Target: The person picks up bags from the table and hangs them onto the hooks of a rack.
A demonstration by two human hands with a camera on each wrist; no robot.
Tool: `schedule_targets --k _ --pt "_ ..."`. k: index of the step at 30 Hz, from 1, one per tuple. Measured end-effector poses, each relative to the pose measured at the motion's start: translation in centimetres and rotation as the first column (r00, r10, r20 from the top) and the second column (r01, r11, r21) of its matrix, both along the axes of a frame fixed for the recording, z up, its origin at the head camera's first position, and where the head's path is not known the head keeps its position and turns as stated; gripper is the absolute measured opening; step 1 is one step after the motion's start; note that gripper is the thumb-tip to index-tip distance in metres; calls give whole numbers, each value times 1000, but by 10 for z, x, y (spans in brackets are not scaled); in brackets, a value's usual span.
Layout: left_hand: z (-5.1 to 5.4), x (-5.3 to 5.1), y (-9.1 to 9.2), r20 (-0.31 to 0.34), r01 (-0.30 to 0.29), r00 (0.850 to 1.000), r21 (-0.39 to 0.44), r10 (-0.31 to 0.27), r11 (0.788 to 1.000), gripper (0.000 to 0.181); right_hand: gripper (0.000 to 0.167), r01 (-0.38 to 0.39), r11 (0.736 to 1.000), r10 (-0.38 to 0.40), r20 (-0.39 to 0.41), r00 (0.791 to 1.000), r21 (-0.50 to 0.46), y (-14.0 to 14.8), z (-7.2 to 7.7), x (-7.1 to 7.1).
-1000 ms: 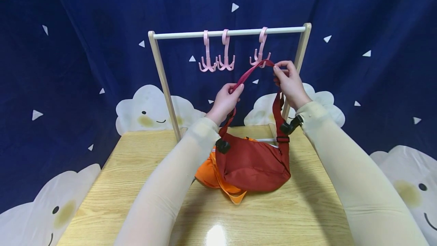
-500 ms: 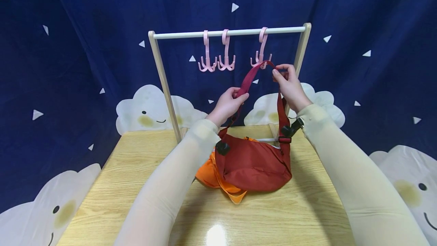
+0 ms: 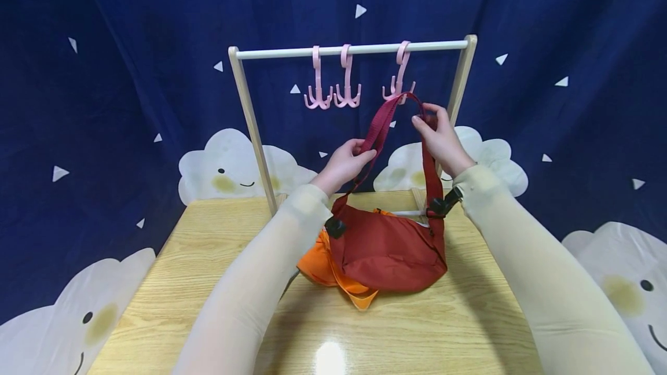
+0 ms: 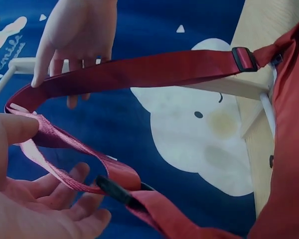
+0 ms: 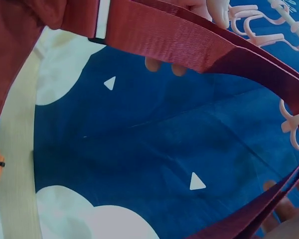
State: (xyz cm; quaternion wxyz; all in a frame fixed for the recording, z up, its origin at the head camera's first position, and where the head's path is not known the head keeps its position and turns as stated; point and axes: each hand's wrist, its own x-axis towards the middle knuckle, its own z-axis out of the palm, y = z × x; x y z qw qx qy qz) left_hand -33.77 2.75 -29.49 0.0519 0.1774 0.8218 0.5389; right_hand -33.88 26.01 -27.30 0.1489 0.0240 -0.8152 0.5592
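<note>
Blue curtain [image 3: 172, 45] hangs behind the red bag [image 3: 391, 247], above which left hand [image 3: 345, 164] and right hand [image 3: 443, 140] pinch its strap [image 3: 383, 119] between thumb and fingers, orange cloth [image 3: 316, 265] showing beside it.

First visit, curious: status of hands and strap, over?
Left fingers, right fingers pinching red strap. Strap's top at rightmost pink hook, unclear if hooked. Orange fabric behind red bag, probably harmless.
</note>
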Motion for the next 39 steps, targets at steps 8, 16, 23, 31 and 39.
schedule_targets --k 8,16,23,31,39 --pt "4 5 -16 -51 -16 999 -128 10 992 62 70 26 996 -22 -46 999 90 2 -2 10" --pt "11 18 -39 -183 -85 981 -139 58 987 59 59 142 972 -94 -247 965 186 -1 -5 21" --pt "6 28 -59 -247 -93 966 -35 81 995 49 53 163 968 -91 -338 937 193 -8 -7 33" --pt "-10 41 -71 -290 -77 951 109 105 991 32 43 159 971 -59 -470 881 176 -15 -17 50" --pt "-26 57 -80 -293 -61 950 148 103 987 28 38 119 980 -17 -533 846 157 -30 -32 73"
